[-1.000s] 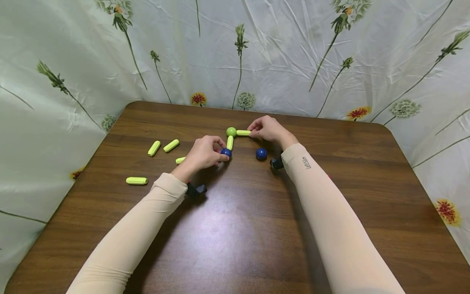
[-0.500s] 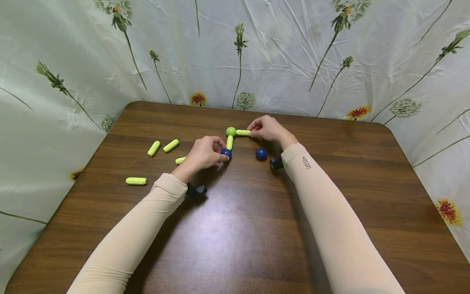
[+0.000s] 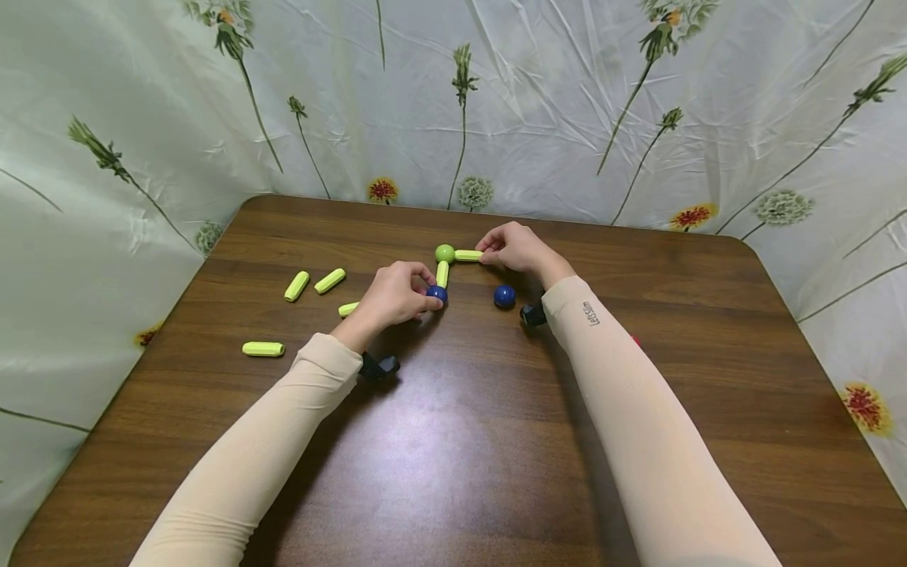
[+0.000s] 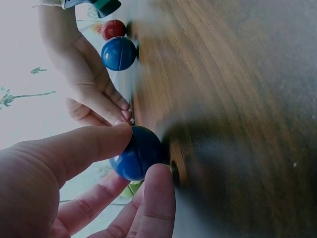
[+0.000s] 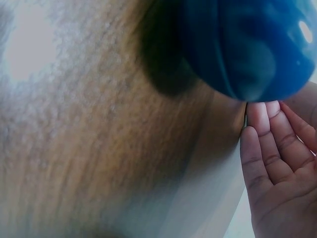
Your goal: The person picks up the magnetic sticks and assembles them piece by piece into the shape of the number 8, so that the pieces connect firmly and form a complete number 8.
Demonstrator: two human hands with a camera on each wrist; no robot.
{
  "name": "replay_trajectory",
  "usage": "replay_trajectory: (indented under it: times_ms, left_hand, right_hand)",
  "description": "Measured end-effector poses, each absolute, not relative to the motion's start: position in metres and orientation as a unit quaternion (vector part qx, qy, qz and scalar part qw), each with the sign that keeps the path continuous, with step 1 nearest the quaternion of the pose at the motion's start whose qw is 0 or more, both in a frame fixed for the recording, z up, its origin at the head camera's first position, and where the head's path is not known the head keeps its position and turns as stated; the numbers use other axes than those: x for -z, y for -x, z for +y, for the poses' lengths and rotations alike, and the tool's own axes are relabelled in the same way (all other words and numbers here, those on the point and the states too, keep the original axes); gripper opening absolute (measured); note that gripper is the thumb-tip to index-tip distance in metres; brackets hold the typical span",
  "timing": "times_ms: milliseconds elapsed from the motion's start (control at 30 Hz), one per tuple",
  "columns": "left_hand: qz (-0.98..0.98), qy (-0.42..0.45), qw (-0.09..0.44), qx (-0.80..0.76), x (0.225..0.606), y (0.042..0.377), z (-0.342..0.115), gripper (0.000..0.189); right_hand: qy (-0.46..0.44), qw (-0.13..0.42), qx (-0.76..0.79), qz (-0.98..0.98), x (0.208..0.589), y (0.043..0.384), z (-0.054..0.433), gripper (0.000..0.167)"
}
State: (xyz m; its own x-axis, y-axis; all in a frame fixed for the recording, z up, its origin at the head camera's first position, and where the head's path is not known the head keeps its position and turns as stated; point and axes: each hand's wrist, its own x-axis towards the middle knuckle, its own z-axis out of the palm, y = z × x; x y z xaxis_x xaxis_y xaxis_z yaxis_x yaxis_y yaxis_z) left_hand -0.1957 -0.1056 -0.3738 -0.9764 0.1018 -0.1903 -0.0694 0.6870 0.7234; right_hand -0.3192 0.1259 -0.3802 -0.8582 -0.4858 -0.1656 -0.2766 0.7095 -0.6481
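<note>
My left hand (image 3: 397, 293) pinches a glossy blue ball (image 3: 436, 294) between thumb and fingers; the left wrist view shows the seam round this ball (image 4: 136, 153). From it a short yellow-green rod (image 3: 442, 274) leads away to a lime green ball (image 3: 445, 253). A second yellow-green rod (image 3: 468, 256) runs right from the green ball, making a corner. The fingertips of my right hand (image 3: 517, 247) pinch that rod's right end. Another blue ball (image 3: 505, 296) lies on the table below my right hand and looms large in the right wrist view.
Several loose yellow-green rods lie at the left, among them one rod (image 3: 263, 349) nearest me and another rod (image 3: 349, 309) partly behind my left hand. A red ball (image 4: 113, 30) sits beyond the loose blue ball. A flowered curtain (image 3: 425, 102) hangs behind the wooden table (image 3: 453, 441).
The green ball and its two rods have shifted very slightly left. Both hands keep their grips, and the loose pieces lie as before.
</note>
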Motion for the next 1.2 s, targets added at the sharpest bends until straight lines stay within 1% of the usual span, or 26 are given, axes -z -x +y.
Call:
replay_trajectory:
  times_ms: [767, 1200]
  left_hand:
    - [0.915, -0.008, 0.105, -0.389, 0.3749, 0.1974, -0.1040, 0.028]
    - [0.917, -0.004, 0.114, -0.383, 0.3735, 0.1986, -0.1038, 0.029]
  right_hand:
    - [0.213, 0.167, 0.321, 0.908, 0.3830, 0.3205, 0.1275, 0.020]
    - [0.212, 0.172, 0.319, 0.907, 0.3812, 0.3205, 0.1274, 0.020]
